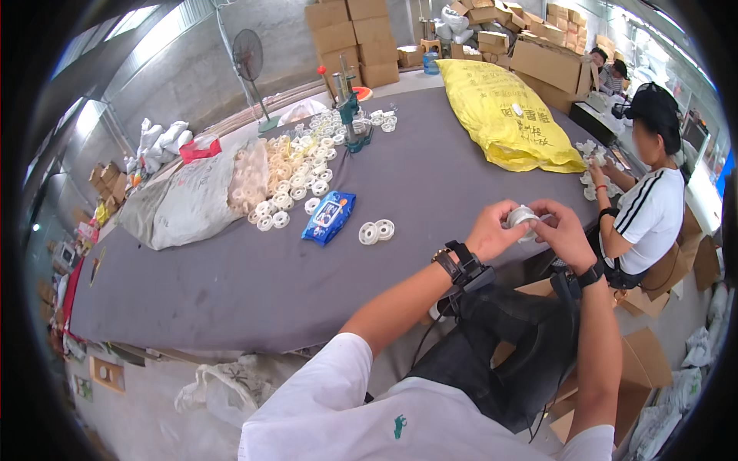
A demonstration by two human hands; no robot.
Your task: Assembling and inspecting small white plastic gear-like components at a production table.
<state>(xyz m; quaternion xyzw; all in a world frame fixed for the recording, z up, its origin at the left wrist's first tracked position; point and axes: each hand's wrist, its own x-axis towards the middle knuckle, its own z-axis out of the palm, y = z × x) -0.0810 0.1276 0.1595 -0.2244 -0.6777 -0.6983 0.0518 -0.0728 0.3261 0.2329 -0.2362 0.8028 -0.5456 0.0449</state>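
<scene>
Above the right front edge of the table, both my hands are closed around one round white plastic spool-like part (520, 216). My left hand (494, 230) grips its left side with thumb and fingers. My right hand (561, 235) pinches it from the right, and the fingers partly cover it. On the grey cloth to the left lie two white ring-shaped parts (377, 232), side by side and touching. A blue soft pack of wipes (329, 218) rests beyond them.
A heap of white and cream rings (296, 173) spills from a pale sack (192, 196) on the grey-covered table (223, 292). Behind it stands a green hand press (350, 123). A yellow sack (500, 115) lies at the far right, near a co-worker (649, 169) handling white parts. Cardboard boxes (642, 361) stand at right.
</scene>
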